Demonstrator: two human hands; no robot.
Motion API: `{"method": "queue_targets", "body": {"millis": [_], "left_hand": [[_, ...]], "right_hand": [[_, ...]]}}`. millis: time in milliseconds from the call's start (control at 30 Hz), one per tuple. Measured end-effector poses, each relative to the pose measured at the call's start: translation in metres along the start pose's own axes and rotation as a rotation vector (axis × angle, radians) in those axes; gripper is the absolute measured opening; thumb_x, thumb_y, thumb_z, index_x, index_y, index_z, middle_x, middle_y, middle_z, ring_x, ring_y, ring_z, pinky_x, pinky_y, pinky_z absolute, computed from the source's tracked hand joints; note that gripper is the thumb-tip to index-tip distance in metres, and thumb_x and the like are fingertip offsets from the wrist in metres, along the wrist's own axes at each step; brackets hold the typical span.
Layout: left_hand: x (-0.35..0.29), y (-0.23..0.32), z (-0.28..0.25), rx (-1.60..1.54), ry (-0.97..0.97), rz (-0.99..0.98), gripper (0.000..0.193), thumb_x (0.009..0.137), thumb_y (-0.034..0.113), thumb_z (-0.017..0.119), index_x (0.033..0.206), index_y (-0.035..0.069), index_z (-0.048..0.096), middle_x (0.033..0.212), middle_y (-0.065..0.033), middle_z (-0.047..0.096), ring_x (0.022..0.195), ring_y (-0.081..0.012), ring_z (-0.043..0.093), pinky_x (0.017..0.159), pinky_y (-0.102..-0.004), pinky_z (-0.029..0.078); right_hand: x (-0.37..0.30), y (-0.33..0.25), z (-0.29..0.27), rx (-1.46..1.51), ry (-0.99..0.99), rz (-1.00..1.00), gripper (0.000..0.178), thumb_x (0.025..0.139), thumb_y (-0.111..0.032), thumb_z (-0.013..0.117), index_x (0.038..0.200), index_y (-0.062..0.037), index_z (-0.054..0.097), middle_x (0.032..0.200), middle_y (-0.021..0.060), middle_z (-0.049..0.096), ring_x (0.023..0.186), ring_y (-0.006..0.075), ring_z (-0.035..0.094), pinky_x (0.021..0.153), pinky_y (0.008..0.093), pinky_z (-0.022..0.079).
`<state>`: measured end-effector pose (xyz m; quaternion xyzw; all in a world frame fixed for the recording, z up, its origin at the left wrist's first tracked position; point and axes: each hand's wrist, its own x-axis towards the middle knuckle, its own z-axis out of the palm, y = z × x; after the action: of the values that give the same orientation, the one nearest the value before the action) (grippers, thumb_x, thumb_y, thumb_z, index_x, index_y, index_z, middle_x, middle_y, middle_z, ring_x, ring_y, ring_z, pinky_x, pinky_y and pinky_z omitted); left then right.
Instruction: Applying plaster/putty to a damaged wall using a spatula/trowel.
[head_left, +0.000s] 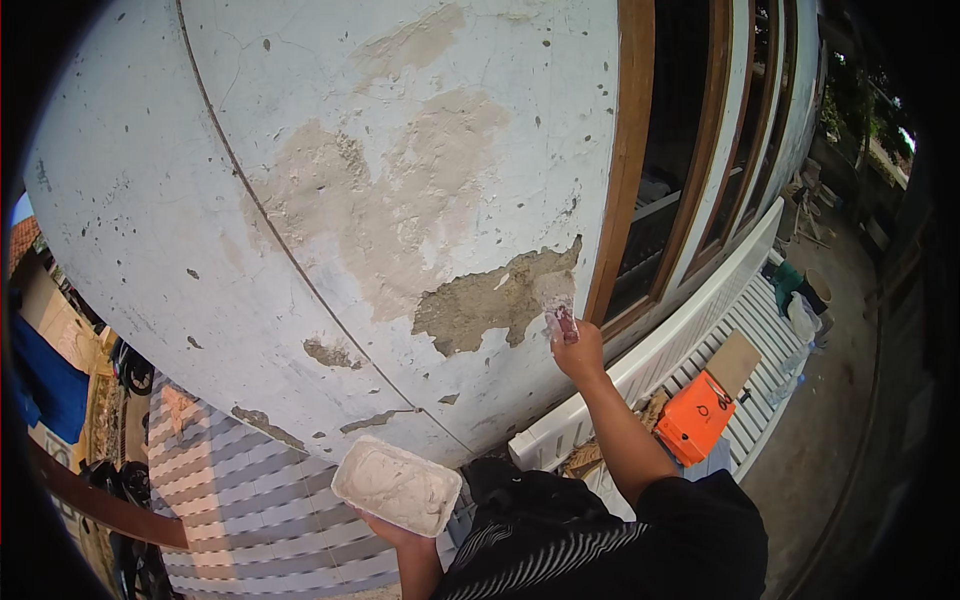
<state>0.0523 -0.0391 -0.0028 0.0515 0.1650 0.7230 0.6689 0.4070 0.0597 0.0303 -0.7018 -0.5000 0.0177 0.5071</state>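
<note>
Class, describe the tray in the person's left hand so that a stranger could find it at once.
Start at the patchy white plastered wall and drop to its lower edge. There the left hand holds up a pale rectangular tray. It alone is filled with wet greyish-white filler.

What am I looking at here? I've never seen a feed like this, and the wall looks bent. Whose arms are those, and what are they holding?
This is one picture from a wide camera worn on a person's head, looking down and forward; the lens bends straight lines, so the wall only looks curved. The two arms from the bottom edge are that person's own. The right hand presses a small scraper against the wall beside a bare patch where the paint has come off, next to a wooden window frame. The left hand holds a shallow tray of pale filler paste from below. An orange box lies on the white bench below.
</note>
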Motion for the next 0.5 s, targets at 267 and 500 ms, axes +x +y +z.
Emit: {"method": "queue_targets", "body": {"millis": [267,500], "left_hand": [[-0.005,0.001,0.009,0.010,-0.003,-0.014,0.069,0.094,0.064,0.039,0.145,0.018,0.044,0.144,-0.0078,0.050,0.127,-0.0374,0.051,0.103,-0.0607,0.041],[-0.003,0.005,0.002,0.004,-0.030,-0.013,0.068,0.094,0.063,0.039,0.145,0.018,0.044,0.144,-0.0080,0.050,0.127,-0.0371,0.051,0.103,-0.0596,0.042]], "right_hand": [[0.001,-0.001,0.009,0.165,0.058,0.063,0.027,0.091,-0.024,0.065,0.076,-0.0012,0.066,0.062,0.0160,0.063,0.059,0.0334,0.066,0.059,0.0378,0.051],[0.005,0.000,0.012,0.018,0.010,-0.031,0.026,0.089,-0.023,0.067,0.075,-0.0014,0.065,0.061,0.0168,0.061,0.058,0.0340,0.064,0.057,0.0389,0.049]]}}
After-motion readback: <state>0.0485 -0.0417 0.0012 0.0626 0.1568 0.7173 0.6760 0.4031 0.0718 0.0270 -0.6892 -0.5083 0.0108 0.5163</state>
